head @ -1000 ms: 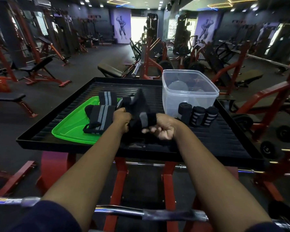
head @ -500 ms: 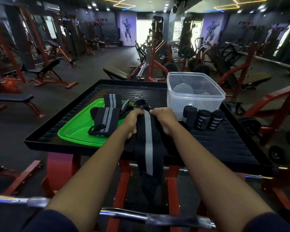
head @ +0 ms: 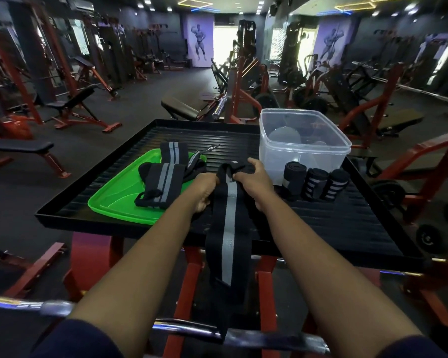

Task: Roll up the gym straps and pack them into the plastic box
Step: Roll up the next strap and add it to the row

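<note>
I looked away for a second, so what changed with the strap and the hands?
The strap, bunched between both hands a second ago, is now pulled out flat, its tail hanging over the near edge of the black tray. The left hand and right hand still grip its far end. Rolled straps, loose straps, green lid and plastic box stayed put.

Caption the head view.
Left hand and right hand grip a striped strap; three rolled straps stand beside the plastic box.
</note>
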Tool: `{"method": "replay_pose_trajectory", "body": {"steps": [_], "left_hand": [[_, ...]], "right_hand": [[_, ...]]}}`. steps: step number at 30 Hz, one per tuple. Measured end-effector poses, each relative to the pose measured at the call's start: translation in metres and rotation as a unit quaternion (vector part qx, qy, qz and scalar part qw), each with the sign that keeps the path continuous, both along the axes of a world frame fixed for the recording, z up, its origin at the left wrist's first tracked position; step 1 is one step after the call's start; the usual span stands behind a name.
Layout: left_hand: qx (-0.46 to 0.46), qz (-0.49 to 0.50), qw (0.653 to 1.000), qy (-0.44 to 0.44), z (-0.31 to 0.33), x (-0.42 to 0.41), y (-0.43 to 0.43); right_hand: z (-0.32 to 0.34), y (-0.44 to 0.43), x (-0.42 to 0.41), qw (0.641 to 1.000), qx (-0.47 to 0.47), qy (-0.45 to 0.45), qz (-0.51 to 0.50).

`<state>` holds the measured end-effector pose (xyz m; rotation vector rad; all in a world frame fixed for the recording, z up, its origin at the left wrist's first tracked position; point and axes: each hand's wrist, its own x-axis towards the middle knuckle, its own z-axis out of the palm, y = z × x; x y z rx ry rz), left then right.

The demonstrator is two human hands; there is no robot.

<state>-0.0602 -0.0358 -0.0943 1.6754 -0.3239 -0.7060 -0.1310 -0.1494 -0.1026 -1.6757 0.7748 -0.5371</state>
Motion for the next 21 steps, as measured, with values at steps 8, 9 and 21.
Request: {"method": "replay_pose_trajectory", "body": {"steps": [8,9,21], "left_hand": [[0.02,0.025,0.948,-0.316,-0.011,0.015,0.002],[0.011,0.012,0.941,-0.339,-0.012,0.016,0.003],[-0.012,0.13,0.953,-0.275,-0.016,0.024,-0.002]], "right_hand": [[-0.007,0.0,0.006,0.987,-0.14,-0.011,0.081],[-0.007,0.002,0.005,0.985,-0.141,-0.019,0.099],[0.002,0.009,-0.01,0.981,-0.192,0.018,0.027]]}}
